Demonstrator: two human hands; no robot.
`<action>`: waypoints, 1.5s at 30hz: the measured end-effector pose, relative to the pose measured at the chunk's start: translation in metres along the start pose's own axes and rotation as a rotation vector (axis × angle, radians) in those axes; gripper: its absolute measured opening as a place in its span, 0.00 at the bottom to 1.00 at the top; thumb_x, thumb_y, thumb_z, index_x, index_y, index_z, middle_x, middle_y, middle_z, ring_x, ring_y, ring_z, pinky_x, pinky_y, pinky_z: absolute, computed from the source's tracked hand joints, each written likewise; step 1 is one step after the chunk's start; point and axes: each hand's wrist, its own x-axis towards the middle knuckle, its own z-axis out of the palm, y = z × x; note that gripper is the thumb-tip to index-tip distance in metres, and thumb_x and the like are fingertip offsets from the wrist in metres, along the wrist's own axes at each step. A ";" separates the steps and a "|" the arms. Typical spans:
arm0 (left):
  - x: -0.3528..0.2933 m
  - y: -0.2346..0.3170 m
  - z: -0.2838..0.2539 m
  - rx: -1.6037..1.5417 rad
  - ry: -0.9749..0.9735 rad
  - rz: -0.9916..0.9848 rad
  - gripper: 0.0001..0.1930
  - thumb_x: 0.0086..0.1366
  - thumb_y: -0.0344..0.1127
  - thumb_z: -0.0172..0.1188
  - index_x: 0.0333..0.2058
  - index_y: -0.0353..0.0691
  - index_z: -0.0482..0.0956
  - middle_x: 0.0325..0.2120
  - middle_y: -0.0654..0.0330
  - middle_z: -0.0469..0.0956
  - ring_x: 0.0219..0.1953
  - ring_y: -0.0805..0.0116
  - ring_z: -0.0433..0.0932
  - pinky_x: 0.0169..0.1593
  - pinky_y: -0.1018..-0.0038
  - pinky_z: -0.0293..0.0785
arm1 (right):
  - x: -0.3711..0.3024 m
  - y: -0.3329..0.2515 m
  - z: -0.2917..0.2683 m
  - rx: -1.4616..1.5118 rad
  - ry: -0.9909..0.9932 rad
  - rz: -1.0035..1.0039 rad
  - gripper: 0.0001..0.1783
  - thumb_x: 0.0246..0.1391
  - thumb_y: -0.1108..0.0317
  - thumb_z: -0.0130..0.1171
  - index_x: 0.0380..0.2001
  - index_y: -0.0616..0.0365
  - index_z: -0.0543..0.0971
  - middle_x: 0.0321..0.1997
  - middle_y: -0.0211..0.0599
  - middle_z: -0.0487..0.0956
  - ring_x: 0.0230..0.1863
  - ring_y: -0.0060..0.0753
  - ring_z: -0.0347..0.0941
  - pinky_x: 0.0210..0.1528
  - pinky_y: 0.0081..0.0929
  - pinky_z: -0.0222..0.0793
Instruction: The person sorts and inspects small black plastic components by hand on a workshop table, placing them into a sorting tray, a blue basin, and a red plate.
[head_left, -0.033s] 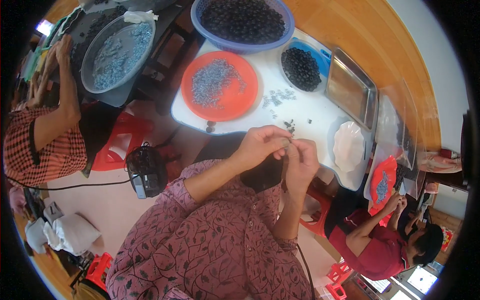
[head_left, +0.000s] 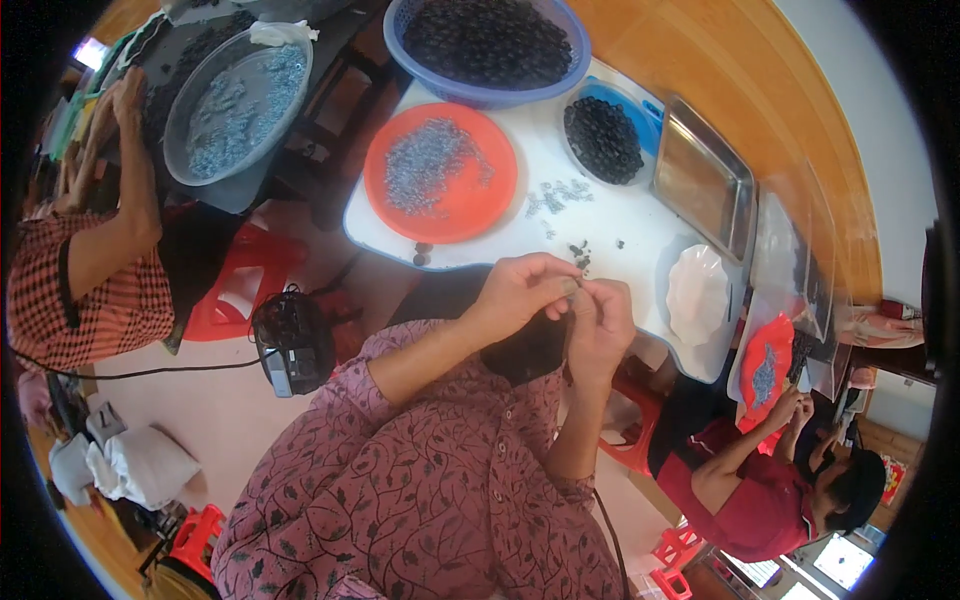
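Head view:
Left hand (head_left: 520,290): raised over the near edge of the white table (head_left: 640,250); fingers pinched together at the tips, closed on a small part (head_left: 572,288) too small to identify.
Right hand (head_left: 603,325): brought up against the left hand, touching it at the fingertips; fingers curled in toward the same small part. Whether it is actually gripped by this hand cannot be told.
Small part: held between the two hands, above the table edge, just short of a few dark loose pieces (head_left: 580,252) lying on the table.
Orange plate (head_left: 440,172): set on the table beyond the hands; a heap of small grey metal bits is spread on it.
Grey scatter (head_left: 560,195): more grey bits lying loose on the table, between the orange plate and the blue bowl.
Blue bowl (head_left: 605,135): filled with dark round pieces, right of the orange plate.
Blue basket (head_left: 487,45): at the far table edge, loaded with dark pieces.
Metal tray (head_left: 703,178): at the right side of the table.
White dish (head_left: 697,293): near the right table edge, just right of the hands.
Other people: one in a checked shirt (head_left: 80,290) seated at left, one in a red shirt (head_left: 750,500) at lower right; their hands are kept well apart from the wearer's.
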 end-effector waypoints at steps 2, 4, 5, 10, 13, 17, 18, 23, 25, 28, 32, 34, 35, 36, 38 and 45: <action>-0.002 -0.008 -0.004 -0.115 0.048 -0.016 0.10 0.67 0.30 0.57 0.44 0.32 0.78 0.29 0.61 0.80 0.27 0.77 0.76 0.31 0.80 0.75 | 0.001 -0.003 0.005 -0.330 -0.035 -0.137 0.04 0.54 0.80 0.58 0.33 0.64 0.74 0.34 0.39 0.73 0.33 0.30 0.74 0.36 0.24 0.71; -0.003 -0.015 -0.014 -0.324 0.071 -0.098 0.10 0.66 0.30 0.58 0.44 0.32 0.79 0.29 0.60 0.80 0.26 0.77 0.77 0.30 0.80 0.75 | 0.002 0.000 0.008 -0.384 -0.042 -0.207 0.05 0.54 0.80 0.57 0.34 0.63 0.73 0.33 0.41 0.73 0.32 0.33 0.74 0.34 0.25 0.72; -0.005 -0.019 -0.019 -0.534 0.088 -0.181 0.10 0.66 0.31 0.59 0.43 0.33 0.79 0.30 0.59 0.81 0.26 0.76 0.77 0.30 0.79 0.75 | 0.001 0.003 0.009 -0.321 -0.029 -0.139 0.04 0.55 0.79 0.56 0.35 0.63 0.73 0.34 0.40 0.74 0.31 0.31 0.74 0.33 0.24 0.72; -0.017 -0.018 -0.032 -0.394 0.172 -0.227 0.10 0.66 0.32 0.59 0.42 0.33 0.79 0.31 0.58 0.81 0.26 0.76 0.77 0.30 0.79 0.75 | 0.009 0.016 0.013 -0.005 -0.016 0.148 0.03 0.58 0.78 0.54 0.37 0.64 0.74 0.35 0.38 0.77 0.30 0.25 0.74 0.31 0.22 0.72; -0.019 -0.020 -0.034 -0.390 0.195 -0.232 0.10 0.66 0.32 0.59 0.43 0.33 0.79 0.31 0.58 0.81 0.26 0.76 0.77 0.30 0.79 0.75 | 0.020 0.021 0.019 0.132 -0.068 0.236 0.06 0.59 0.79 0.52 0.39 0.65 0.75 0.35 0.38 0.78 0.30 0.23 0.74 0.31 0.20 0.71; -0.018 -0.024 -0.037 -0.407 0.199 -0.221 0.10 0.66 0.32 0.59 0.43 0.34 0.78 0.31 0.58 0.81 0.26 0.76 0.77 0.31 0.79 0.76 | 0.037 0.040 0.032 -0.062 -0.074 0.010 0.09 0.56 0.81 0.52 0.40 0.63 0.78 0.33 0.36 0.75 0.28 0.22 0.72 0.29 0.20 0.69; -0.017 -0.023 -0.037 -0.407 0.197 -0.218 0.10 0.66 0.32 0.59 0.43 0.34 0.78 0.31 0.58 0.81 0.26 0.76 0.77 0.31 0.79 0.76 | 0.043 0.040 0.034 -0.259 -0.091 -0.150 0.10 0.55 0.82 0.52 0.39 0.62 0.79 0.33 0.36 0.74 0.28 0.22 0.71 0.29 0.20 0.68; -0.013 -0.021 -0.040 -0.380 0.217 -0.191 0.10 0.66 0.32 0.59 0.43 0.34 0.78 0.31 0.58 0.80 0.27 0.76 0.77 0.32 0.80 0.76 | 0.057 0.041 0.048 -0.445 -0.106 -0.174 0.06 0.52 0.77 0.57 0.34 0.60 0.79 0.33 0.40 0.74 0.27 0.35 0.73 0.29 0.30 0.70; -0.013 -0.020 -0.042 -0.380 0.219 -0.187 0.10 0.66 0.32 0.59 0.43 0.34 0.78 0.31 0.59 0.80 0.27 0.76 0.77 0.32 0.80 0.76 | 0.061 0.042 0.053 -0.625 -0.164 -0.189 0.04 0.52 0.72 0.59 0.32 0.59 0.80 0.34 0.41 0.73 0.29 0.43 0.74 0.31 0.36 0.71; -0.012 -0.020 -0.044 -0.374 0.222 -0.183 0.10 0.66 0.32 0.58 0.43 0.34 0.78 0.31 0.59 0.80 0.27 0.76 0.77 0.32 0.79 0.76 | 0.065 0.040 0.057 -0.732 -0.211 -0.218 0.05 0.52 0.70 0.58 0.32 0.58 0.80 0.33 0.40 0.72 0.32 0.45 0.75 0.33 0.39 0.71; -0.011 -0.022 -0.047 -0.355 0.218 -0.171 0.10 0.67 0.32 0.57 0.43 0.34 0.78 0.31 0.59 0.80 0.27 0.76 0.77 0.32 0.79 0.77 | 0.070 0.042 0.059 -0.793 -0.231 -0.259 0.06 0.51 0.71 0.57 0.32 0.57 0.81 0.34 0.40 0.72 0.33 0.45 0.74 0.34 0.40 0.71; -0.009 -0.021 -0.048 -0.361 0.218 -0.172 0.11 0.67 0.32 0.57 0.44 0.33 0.78 0.32 0.58 0.81 0.27 0.76 0.78 0.32 0.79 0.77 | 0.073 0.044 0.060 -0.840 -0.256 -0.246 0.06 0.50 0.72 0.57 0.32 0.58 0.81 0.34 0.41 0.72 0.33 0.48 0.74 0.34 0.41 0.71; -0.009 -0.021 -0.048 -0.366 0.218 -0.172 0.11 0.67 0.32 0.57 0.45 0.32 0.78 0.33 0.57 0.81 0.27 0.75 0.78 0.32 0.78 0.77 | 0.072 0.042 0.060 -0.839 -0.256 -0.246 0.06 0.50 0.72 0.57 0.32 0.58 0.81 0.34 0.41 0.72 0.33 0.48 0.74 0.34 0.41 0.71; -0.008 -0.018 -0.047 -0.366 0.220 -0.171 0.11 0.67 0.32 0.57 0.45 0.32 0.78 0.33 0.57 0.81 0.27 0.75 0.78 0.32 0.78 0.77 | 0.072 0.039 0.060 -0.812 -0.229 -0.226 0.06 0.50 0.73 0.58 0.32 0.59 0.80 0.33 0.41 0.72 0.32 0.45 0.74 0.33 0.38 0.71; -0.007 -0.012 -0.045 -0.426 0.227 -0.187 0.13 0.67 0.31 0.57 0.47 0.31 0.77 0.35 0.55 0.81 0.28 0.74 0.78 0.32 0.78 0.78 | 0.071 0.033 0.059 -0.782 -0.204 -0.206 0.05 0.49 0.74 0.59 0.32 0.59 0.80 0.33 0.41 0.72 0.31 0.42 0.74 0.32 0.36 0.71; 0.005 -0.002 -0.038 -0.530 0.139 -0.091 0.13 0.67 0.30 0.56 0.48 0.31 0.77 0.36 0.54 0.81 0.30 0.74 0.78 0.34 0.78 0.77 | 0.047 0.023 0.035 0.399 -0.109 0.329 0.05 0.55 0.79 0.59 0.36 0.62 0.79 0.33 0.28 0.77 0.33 0.17 0.71 0.37 0.17 0.67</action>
